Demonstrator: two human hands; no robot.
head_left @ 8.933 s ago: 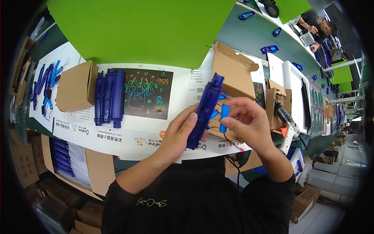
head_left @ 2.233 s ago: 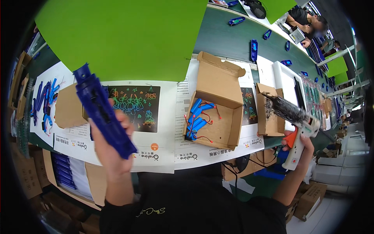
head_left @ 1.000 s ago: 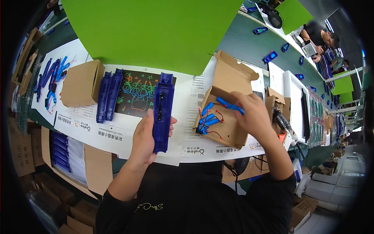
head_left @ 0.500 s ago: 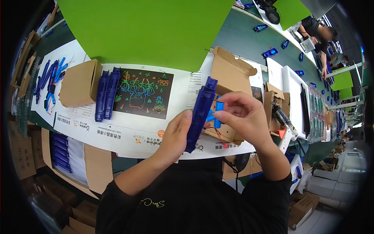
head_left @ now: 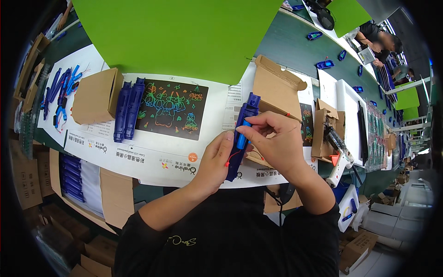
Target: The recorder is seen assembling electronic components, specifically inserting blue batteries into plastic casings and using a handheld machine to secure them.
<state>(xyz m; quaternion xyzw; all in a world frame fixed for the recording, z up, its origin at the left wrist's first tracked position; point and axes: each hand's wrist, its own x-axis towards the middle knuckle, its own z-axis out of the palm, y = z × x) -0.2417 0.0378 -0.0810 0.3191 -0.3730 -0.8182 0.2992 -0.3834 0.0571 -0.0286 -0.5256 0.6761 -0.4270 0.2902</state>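
One broad desk (head_left: 295,51) carries a green sheet (head_left: 184,32), a dark scribble-art card (head_left: 170,110) and an open cardboard box (head_left: 274,90). Held upright above the box's near edge is a long dark-blue plastic bar (head_left: 240,138) — the left hand (head_left: 214,159) is wrapped around its lower half. The right hand (head_left: 277,143) pinches a small light-blue piece (head_left: 242,136) against the bar — thin red wires (head_left: 230,159) dangle below.

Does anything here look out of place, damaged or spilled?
Nothing stands out. The left hand holds a long dark blue plastic housing upright while the right hand presses a small light blue part against it. Two more housings lie neatly side by side, and the open cardboard box looks intact.
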